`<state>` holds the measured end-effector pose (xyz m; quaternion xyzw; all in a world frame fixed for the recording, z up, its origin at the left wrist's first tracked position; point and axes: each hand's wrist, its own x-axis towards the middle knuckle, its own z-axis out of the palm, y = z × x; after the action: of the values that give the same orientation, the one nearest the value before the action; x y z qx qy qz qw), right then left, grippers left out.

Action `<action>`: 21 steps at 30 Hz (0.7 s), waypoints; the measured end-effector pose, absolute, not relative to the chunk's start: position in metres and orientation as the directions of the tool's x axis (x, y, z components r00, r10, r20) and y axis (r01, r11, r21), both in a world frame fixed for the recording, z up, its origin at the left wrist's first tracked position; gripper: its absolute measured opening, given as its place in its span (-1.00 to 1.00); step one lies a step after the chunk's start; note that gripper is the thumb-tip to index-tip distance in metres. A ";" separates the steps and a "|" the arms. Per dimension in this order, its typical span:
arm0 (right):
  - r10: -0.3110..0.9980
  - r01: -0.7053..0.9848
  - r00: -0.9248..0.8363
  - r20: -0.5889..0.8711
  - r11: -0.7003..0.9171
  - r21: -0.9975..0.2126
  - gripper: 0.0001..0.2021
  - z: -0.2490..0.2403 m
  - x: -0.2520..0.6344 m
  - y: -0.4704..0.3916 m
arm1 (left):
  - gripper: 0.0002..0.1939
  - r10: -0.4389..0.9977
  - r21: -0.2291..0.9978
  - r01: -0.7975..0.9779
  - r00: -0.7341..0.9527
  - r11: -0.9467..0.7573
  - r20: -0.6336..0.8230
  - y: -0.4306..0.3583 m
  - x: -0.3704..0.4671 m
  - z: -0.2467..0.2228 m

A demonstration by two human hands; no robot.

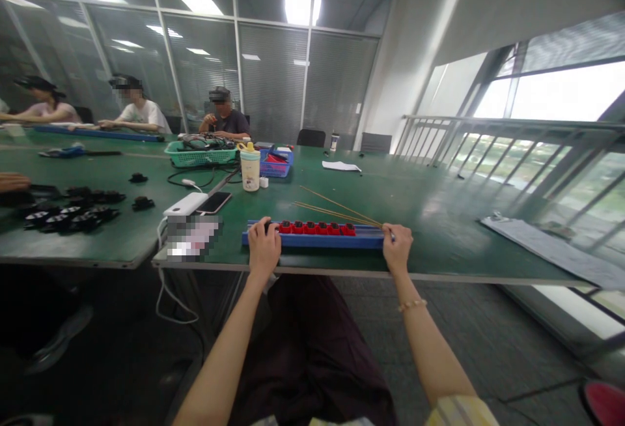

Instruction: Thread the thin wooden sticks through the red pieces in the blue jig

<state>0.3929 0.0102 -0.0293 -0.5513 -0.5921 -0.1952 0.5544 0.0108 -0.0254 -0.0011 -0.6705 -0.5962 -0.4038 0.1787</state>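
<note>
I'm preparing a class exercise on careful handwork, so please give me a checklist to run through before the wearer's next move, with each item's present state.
1. Left hand at the left end of the blue tray: ok.
2. Right hand at the tray's right end: ok.
3. Red pieces lined up in a row along the tray: ok.
4. Thin rods kept within the tray: not ok; they fan out past its far edge.
5. Rods firmly gripped by the right hand: cannot tell.
6. Black phone apart from the tray: ok.
</note>
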 end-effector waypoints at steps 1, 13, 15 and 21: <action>0.459 0.860 0.223 0.860 0.323 -0.395 -0.63 -0.028 0.393 0.011 | -0.68 0.655 0.240 0.943 -0.034 -0.228 0.755 -0.025 0.011 -0.001; 0.551 0.855 0.137 0.823 0.354 -0.380 -0.66 -0.026 0.393 0.013 | -0.68 0.663 0.270 0.928 -0.032 -0.259 0.748 -0.022 0.012 0.000; 0.556 0.855 0.130 0.821 0.356 -0.376 -0.66 -0.026 0.393 0.014 | -0.66 0.663 0.279 0.923 -0.037 -0.263 0.748 -0.022 0.012 0.000; 0.550 0.845 0.130 0.825 0.374 -0.382 -0.68 -0.026 0.395 0.018 | -0.55 0.625 0.328 0.890 -0.065 -0.316 0.778 -0.020 0.013 -0.003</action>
<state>0.3945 0.0177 -0.0255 -0.5415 -0.6443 -0.1413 0.5213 0.0133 -0.0200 -0.0025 -0.6682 -0.5668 -0.4597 0.1446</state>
